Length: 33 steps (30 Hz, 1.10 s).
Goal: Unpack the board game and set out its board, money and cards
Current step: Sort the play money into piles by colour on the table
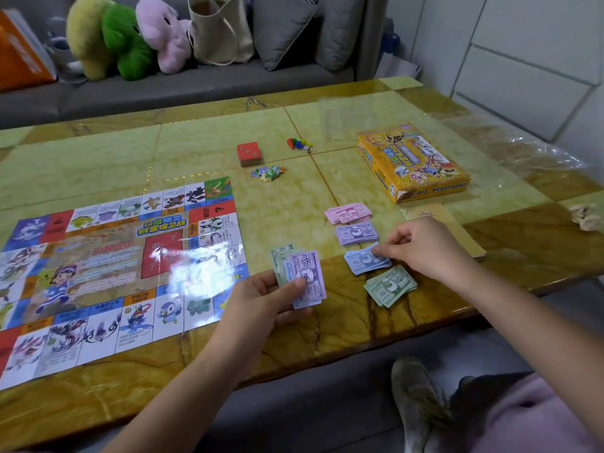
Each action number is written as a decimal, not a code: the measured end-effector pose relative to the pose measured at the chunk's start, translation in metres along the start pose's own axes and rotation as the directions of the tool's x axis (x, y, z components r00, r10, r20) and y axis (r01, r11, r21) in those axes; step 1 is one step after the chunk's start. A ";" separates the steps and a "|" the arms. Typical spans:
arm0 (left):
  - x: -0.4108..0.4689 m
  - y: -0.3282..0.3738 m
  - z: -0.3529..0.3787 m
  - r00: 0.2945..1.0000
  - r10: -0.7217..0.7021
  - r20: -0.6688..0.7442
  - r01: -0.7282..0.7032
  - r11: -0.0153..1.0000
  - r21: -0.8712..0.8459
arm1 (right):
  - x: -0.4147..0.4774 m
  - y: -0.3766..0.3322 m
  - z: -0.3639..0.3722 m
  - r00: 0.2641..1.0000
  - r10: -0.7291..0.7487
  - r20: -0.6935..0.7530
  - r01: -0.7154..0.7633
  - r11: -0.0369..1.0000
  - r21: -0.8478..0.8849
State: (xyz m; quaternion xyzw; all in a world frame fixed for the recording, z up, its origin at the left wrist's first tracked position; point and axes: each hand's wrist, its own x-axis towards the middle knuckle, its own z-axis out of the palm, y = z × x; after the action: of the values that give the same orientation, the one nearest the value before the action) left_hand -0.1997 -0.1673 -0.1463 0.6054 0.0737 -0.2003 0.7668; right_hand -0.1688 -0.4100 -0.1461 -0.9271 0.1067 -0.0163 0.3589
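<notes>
**Fig. Sorting the play money.** The unsorted notes (pixel 305 276) sit fanned in my left hand (pixel 271 299). The thumb is clamped over a purple 5000 on top, with green and blue notes beneath. They lie left of the blue pile (pixel 364 261), their long axes running away from me.

My right hand (pixel 421 246) is at the blue pile itself, thumb and forefinger pinching a blue note at its far right corner. I judge the top purple note belongs on the purple pile (pixel 356 233), just beyond the blue pile. The right hand is the nearer one, and the note must travel rightward and away. The pink pile (pixel 348 213) lies further beyond the blue pile; the green pile (pixel 390 286) lies just on its near side.

Well left of the blue pile, the game board (pixel 108 266) lies unfolded under glare. Beyond and left of the pile are the red card deck (pixel 250 154), pawns (pixel 299 143) and cut-out tokens (pixel 269 173). Beyond and right of it is the yellow game box (pixel 411 161).

All rest on a glossy marbled table (pixel 294 338). Far beyond stands a grey sofa (pixel 196 89) with plush toys (pixel 124 40).
</notes>
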 end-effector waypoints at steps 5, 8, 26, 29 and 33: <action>-0.001 0.002 0.000 1.000 0.023 0.005 -0.023 0.999 0.026 | -0.007 -0.013 -0.001 0.994 -0.104 -0.036 0.105 0.994 0.024; -0.002 0.002 0.000 0.999 0.050 0.003 -0.050 0.996 0.080 | -0.024 -0.033 0.000 0.978 -0.149 0.146 0.098 0.945 0.311; -0.005 0.005 0.001 0.996 0.081 0.048 -0.086 0.991 0.102 | -0.041 -0.050 0.018 0.917 -0.255 0.305 0.130 0.917 0.376; -0.002 0.005 -0.003 0.996 0.089 -0.014 -0.088 0.994 0.059 | -0.027 -0.041 0.009 0.954 -0.165 0.249 0.040 0.896 0.442; 0.001 0.008 -0.008 0.994 0.088 -0.067 -0.087 0.996 0.031 | 0.000 -0.025 -0.009 0.984 -0.011 0.176 -0.104 0.770 0.629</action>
State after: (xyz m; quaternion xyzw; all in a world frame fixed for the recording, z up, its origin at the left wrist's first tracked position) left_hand -0.1944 -0.1588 -0.1417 0.6252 0.0705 -0.1467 0.7633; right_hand -0.1652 -0.3975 -0.1228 -0.7461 0.0868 0.0366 0.6591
